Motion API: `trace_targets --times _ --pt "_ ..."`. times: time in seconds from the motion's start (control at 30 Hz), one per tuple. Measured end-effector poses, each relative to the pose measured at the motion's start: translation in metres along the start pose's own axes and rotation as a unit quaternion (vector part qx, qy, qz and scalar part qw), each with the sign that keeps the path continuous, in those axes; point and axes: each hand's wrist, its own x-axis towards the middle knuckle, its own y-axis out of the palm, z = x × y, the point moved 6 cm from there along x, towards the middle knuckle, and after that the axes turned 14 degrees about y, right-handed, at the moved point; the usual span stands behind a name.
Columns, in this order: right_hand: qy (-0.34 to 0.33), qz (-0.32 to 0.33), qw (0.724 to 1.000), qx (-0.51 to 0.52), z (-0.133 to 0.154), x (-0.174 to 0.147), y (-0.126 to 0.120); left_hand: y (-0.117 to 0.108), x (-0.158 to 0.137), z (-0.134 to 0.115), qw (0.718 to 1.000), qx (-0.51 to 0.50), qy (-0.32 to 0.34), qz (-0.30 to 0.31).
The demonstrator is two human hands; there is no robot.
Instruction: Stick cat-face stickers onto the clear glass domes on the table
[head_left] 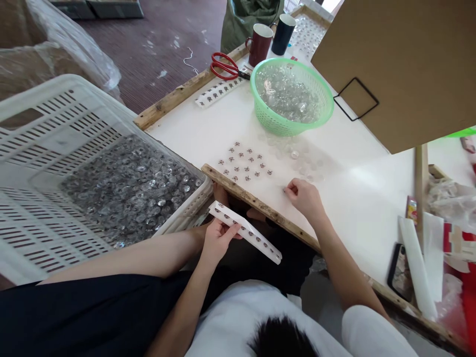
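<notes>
Strip of printed motifs (257, 238) pinched in left hand (216, 239), right hand (305, 199) closed on dark-marked piece (284, 190)

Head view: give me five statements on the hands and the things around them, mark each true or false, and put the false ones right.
1. The left hand holds a printed strip. True.
2. The scissors lie inside the green bowl. False: they lie beside it.
3. The white crate holds many small pieces. True.
4. The right hand reaches into that crate. False: it is at the white tabletop.
5. A dark red mug stands next to a dark blue cup. True.
</notes>
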Motion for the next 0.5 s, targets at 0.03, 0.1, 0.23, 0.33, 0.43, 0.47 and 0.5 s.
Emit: trace_targets --times 0.03,0.1,0.23,0.33,0.43,0.47,0.5 --pt "-0.017 -0.018 0.999 -0.022 0.004 -0.003 0.000 0.000 0.000 0.000 1.000 -0.002 0.001 0.001" --pt "-0.040 -0.045 0.997 -0.044 0.010 -0.010 0.001 0.000 -0.001 0.000 1.000 -0.006 0.001 0.005" --pt "-0.063 -0.058 0.996 -0.028 0.020 -0.023 0.007 0.001 -0.003 -0.001 1.000 -0.004 -0.006 0.009" --pt "-0.082 -0.045 0.996 -0.012 0.033 -0.029 0.015 0.002 -0.004 -0.004 1.000 0.002 -0.003 0.007" --pt "-0.096 -0.035 0.995 -0.010 0.049 -0.030 0.022 0.002 -0.005 -0.005 1.000 0.001 0.003 0.009" --pt "-0.099 -0.033 0.994 -0.008 0.054 -0.029 0.024 0.002 -0.005 -0.006 1.000 0.000 0.003 0.009" --pt "-0.102 -0.032 0.994 -0.006 0.059 -0.028 0.026 0.002 -0.005 -0.006 1.000 -0.001 0.003 0.007"
